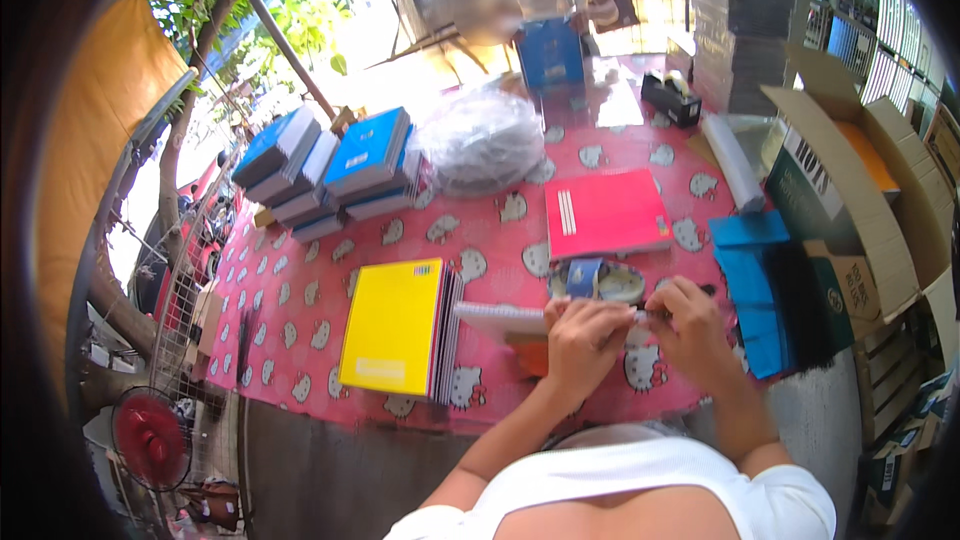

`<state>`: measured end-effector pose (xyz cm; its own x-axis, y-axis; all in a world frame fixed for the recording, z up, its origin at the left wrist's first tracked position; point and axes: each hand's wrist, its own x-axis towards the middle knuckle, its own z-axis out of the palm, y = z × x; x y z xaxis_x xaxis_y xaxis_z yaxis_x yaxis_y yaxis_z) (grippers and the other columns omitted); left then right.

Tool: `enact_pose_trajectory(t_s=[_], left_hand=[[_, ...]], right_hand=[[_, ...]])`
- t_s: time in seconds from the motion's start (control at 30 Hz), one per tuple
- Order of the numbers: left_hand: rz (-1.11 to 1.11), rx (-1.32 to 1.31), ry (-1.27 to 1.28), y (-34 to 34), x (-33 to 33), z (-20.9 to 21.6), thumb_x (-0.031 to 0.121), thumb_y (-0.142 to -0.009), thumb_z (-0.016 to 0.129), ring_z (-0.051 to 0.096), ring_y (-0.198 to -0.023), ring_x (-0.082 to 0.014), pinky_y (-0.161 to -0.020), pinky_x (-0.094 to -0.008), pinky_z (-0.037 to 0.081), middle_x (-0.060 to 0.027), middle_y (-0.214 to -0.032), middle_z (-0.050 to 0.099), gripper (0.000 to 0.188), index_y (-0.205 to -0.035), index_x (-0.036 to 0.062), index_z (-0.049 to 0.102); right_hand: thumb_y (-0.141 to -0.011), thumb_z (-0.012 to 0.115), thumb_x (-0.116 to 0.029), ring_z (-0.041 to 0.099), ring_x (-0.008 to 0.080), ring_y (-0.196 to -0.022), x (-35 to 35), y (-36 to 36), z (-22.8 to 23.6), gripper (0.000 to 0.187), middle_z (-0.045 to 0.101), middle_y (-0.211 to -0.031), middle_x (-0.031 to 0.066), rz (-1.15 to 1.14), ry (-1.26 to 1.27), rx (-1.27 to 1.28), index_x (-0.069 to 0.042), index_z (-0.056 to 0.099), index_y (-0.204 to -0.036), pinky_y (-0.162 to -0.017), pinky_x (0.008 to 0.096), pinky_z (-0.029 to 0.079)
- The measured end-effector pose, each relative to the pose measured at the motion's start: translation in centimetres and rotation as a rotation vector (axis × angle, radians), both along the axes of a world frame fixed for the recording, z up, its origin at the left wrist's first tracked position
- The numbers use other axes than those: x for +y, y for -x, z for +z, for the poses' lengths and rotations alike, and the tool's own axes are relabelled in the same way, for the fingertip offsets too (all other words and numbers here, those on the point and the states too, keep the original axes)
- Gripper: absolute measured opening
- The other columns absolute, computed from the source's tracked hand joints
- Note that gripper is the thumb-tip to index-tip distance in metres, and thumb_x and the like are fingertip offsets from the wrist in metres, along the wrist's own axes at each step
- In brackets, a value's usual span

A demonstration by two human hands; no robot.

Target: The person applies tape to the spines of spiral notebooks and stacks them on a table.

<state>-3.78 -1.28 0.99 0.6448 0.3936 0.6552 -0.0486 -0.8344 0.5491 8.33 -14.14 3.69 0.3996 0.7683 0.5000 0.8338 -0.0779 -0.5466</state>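
Observation:
Just above the table's near edge, a spiral notebook [500, 316] is held almost edge-on, its bound edge upward and an orange patch showing below it. My left hand [583, 340] is closed on the upper edge. At the right end of that edge, my right hand [690, 325] has its fingers pinched together; the exact bit between them is hidden. Behind my hands lies an oval tray [627, 286] with a blue-and-white item [585, 278] in it. A stack of notebooks with a yellow cover [393, 325] is to the left. Farther back lies a pink-red notebook [606, 212].
Blue-covered book stacks [368, 152] and a clear plastic bundle [482, 140] stand at the back left. Right are blue plastic sleeves [755, 285], an open carton [850, 210] and a black tape dispenser [671, 100]. Across the table a person holds a blue book [551, 52].

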Motion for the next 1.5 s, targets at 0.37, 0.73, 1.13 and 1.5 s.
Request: enact_pose_trajectory(t_s=[0.37, 0.73, 1.13, 1.5], left_hand=[[0.052, 0.152, -0.103, 1.4, 1.5, -0.2, 0.024, -0.070, 0.076, 0.061, -0.085, -0.0176, -0.094, -0.0381, 0.032, 0.0000, -0.082, 0.067, 0.022, -0.087, 0.0119, 0.069], [0.092, 0.055, -0.031, 0.4, 0.9, 0.5, 0.021, -0.062, 0.081, 0.061, -0.079, -0.0174, -0.085, -0.0339, 0.035, 0.0005, -0.078, 0.067, 0.026, -0.084, 0.0118, 0.071], [0.091, 0.040, -0.063, 0.5, 1.3, -0.4, 0.026, -0.061, 0.083, 0.055, -0.072, -0.0188, -0.079, -0.0340, 0.033, 0.0013, -0.073, 0.062, 0.024, -0.069, 0.0140, 0.064], [0.097, 0.163, 0.119, 1.0, 1.4, 0.5, 0.020, -0.062, 0.083, 0.060, -0.083, -0.0208, -0.083, -0.0347, 0.036, -0.0045, -0.093, 0.063, 0.077, -0.128, 0.0090, 0.045]], right_hand=[[-0.072, 0.066, -0.003, 0.056, 0.0334, -0.080, -3.0, 0.0, -9.2, 0.012, 0.058, -0.081, 0.0143, 0.067, 0.026, 0.018, -0.004, 0.060, -0.082, -0.070, 0.0436, 0.045], [-0.069, 0.075, -0.029, 0.061, 0.0317, -0.089, 9.7, -7.4, -15.9, 0.043, 0.062, -0.091, 0.0126, -0.051, 0.392, -0.341, -0.006, 0.058, -0.101, -0.079, 0.0445, 0.047], [-0.083, 0.068, -0.017, 0.055, 0.0137, -0.093, 1.1, -9.7, -5.4, 0.027, 0.058, -0.092, 0.0052, 0.356, 0.413, 0.508, -0.003, 0.054, -0.100, -0.088, 0.0325, 0.046], [-0.080, 0.074, -0.027, 0.061, 0.0152, -0.094, 2.2, -10.9, -4.9, 0.052, 0.063, -0.101, 0.0089, 0.508, 0.379, 0.475, -0.002, 0.054, -0.121, -0.079, 0.0284, 0.052]])
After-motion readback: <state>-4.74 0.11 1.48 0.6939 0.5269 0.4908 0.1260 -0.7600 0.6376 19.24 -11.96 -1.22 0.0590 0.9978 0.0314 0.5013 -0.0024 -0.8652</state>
